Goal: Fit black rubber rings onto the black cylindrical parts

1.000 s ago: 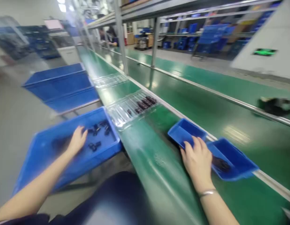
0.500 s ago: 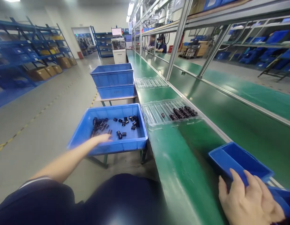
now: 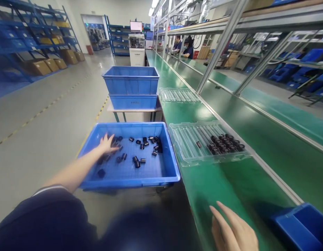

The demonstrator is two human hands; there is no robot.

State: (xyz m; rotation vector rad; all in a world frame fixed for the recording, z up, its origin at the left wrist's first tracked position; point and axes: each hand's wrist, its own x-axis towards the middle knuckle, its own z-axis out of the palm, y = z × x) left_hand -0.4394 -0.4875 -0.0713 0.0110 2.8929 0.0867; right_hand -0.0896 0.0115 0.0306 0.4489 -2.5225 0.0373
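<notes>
My left hand [image 3: 107, 144] reaches into the large blue bin [image 3: 130, 182], fingers spread over a heap of small black cylindrical parts [image 3: 118, 159] at the bin's left side. Its fingertips touch or hover at the heap; blur hides which. More black cylinders [image 3: 143, 146] lie scattered across the bin floor. My right hand [image 3: 233, 230] is above the green bench [image 3: 210, 188], fingers stretched out with nothing in them. A clear ribbed tray [image 3: 184, 139] on the bench holds rows of black cylinders [image 3: 225, 144] at its right side and a single one [image 3: 198, 144] nearer its middle.
A small blue box [image 3: 299, 226] stands at the bench's lower right. Beyond the bin are stacked blue bins [image 3: 131, 83] on a low stand. Another clear tray [image 3: 179, 95] lies farther along the bench. Metal posts [image 3: 221, 45] rise from the bench. People [image 3: 187, 48] sit far off.
My right hand has left the small blue box and moved left over the bench. My left hand has gone deeper into the bin, its fingers spreading. The view has shifted.
</notes>
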